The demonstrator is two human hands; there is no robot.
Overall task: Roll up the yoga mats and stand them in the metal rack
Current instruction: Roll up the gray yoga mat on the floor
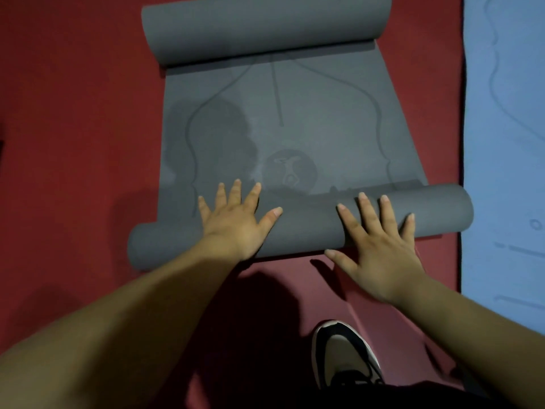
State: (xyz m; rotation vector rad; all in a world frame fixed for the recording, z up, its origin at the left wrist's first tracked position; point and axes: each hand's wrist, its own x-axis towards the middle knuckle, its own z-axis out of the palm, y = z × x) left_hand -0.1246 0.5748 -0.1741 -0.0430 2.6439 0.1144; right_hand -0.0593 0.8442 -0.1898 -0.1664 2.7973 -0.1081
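red floor (73, 113) carries the grey yoga mat (295, 128), near end rolled, far end curled. left hand (236, 222) and right hand (380, 249) press flat on the near roll, fingers spread, hands apart. blue mat (507, 143) lies along the floor's right edge.

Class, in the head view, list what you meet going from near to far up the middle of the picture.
shoe → near roll of the grey mat, left hand and right hand flat on it → round emblem → far roll
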